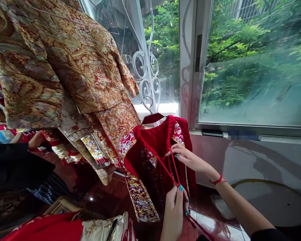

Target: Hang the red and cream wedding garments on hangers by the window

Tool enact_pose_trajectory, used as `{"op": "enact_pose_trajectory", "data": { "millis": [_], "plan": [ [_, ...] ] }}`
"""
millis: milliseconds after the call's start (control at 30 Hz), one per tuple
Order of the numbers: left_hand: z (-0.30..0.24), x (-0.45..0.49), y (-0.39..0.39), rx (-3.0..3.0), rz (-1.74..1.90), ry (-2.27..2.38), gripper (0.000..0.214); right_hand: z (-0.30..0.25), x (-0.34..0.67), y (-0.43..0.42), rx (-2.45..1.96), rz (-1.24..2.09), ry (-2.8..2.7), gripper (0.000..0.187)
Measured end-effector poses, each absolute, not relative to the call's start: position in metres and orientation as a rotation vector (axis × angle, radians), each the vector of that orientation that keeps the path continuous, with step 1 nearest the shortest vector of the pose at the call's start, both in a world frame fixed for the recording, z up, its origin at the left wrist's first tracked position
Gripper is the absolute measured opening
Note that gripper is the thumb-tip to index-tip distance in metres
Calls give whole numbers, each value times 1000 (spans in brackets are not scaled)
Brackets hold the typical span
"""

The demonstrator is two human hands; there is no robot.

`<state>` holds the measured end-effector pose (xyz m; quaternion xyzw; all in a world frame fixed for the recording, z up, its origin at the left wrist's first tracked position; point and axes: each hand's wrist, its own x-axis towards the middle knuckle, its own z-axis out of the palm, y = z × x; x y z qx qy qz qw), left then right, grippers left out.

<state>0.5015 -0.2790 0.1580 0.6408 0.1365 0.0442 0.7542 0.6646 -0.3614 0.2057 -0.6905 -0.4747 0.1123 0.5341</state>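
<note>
A red velvet garment with gold and silver embroidered trim hangs on a dark red hanger in front of me. Thin red cords run down from its collar. My right hand pinches the cords near the collar, fingers closed. My left hand is lower and grips the same cords between thumb and fingers. A red string bracelet circles my right wrist.
Gold brocade garments hang at upper left. Another person's arm in a black sleeve reaches in at left. More red cloth lies below. A window and a white ledge are to the right, above a dark red tiled floor.
</note>
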Motion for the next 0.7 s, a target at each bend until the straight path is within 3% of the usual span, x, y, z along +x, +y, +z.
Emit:
{"op": "enact_pose_trajectory", "data": {
  "millis": [100, 167, 267, 433, 567, 700],
  "plan": [
    [167, 496, -275, 1417, 114, 311, 59, 194, 663, -355, -1664, -123, -1250, 24],
    [176, 494, -269, 1423, 111, 258, 60, 188, 662, -347, -1628, -210, -1324, 30],
    [191, 489, -256, 1459, 95, 149, 60, 183, 665, -344, -1623, -141, -1512, 28],
    [198, 484, -238, 1499, 98, 219, 53, 203, 681, -363, -1668, 73, -1547, 46],
    [190, 502, -245, 1442, -178, 206, 47, 244, 679, -352, -1689, 237, -1721, 44],
    [197, 521, -252, 1483, -329, 29, 34, 263, 671, -319, -2023, -15, -1999, 33]
  ]
}}
